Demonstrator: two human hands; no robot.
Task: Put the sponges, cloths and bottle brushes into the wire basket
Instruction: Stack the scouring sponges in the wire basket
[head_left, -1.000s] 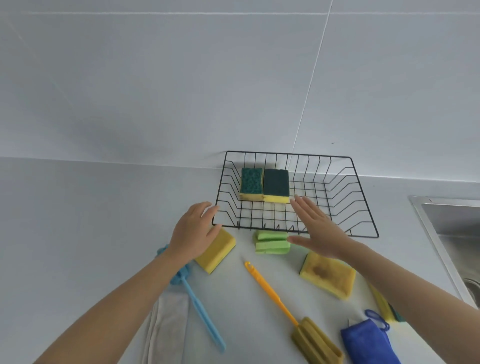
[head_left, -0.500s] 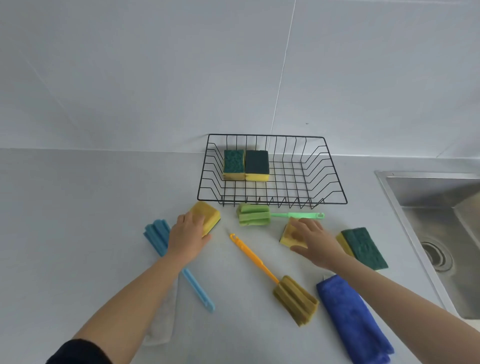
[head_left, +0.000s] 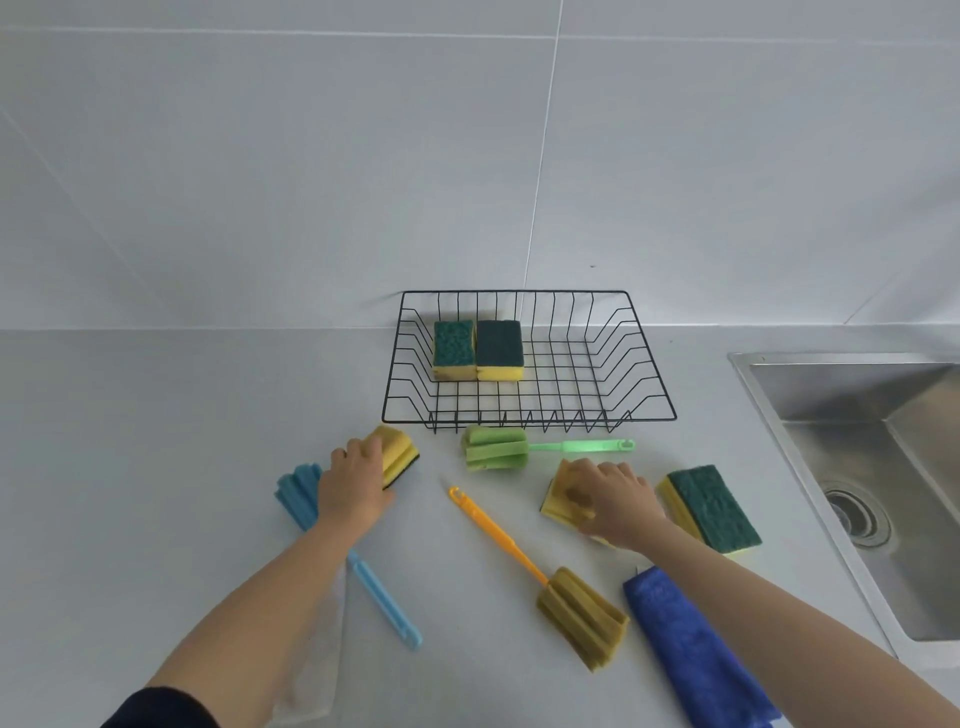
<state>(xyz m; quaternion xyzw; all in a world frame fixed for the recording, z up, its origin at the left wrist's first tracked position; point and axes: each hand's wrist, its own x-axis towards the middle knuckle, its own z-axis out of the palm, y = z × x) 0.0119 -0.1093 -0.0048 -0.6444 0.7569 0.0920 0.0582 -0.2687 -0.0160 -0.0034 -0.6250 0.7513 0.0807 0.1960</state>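
Observation:
A black wire basket (head_left: 644, 415) stands against the wall with two green-topped yellow sponges (head_left: 477, 349) inside at its left. My left hand (head_left: 356, 483) grips a yellow sponge (head_left: 400, 449) on the counter left of the basket. My right hand (head_left: 613, 501) closes on another yellow sponge (head_left: 561, 499). A green-and-yellow sponge (head_left: 711, 506) lies to the right. On the counter lie a green bottle brush (head_left: 498, 448), an orange-handled brush (head_left: 576, 613), a blue brush (head_left: 384, 597), a blue cloth (head_left: 691, 644) and a white cloth (head_left: 317, 670) partly under my left arm.
A steel sink (head_left: 883, 467) with a drain is set into the counter at the right. The grey tiled wall rises directly behind the basket. The grey counter (head_left: 156, 467) stretches out to the left.
Both hands came down from the basket front to the counter and closed on a yellow sponge each. The view tilted down, showing the sink and more of the counter.

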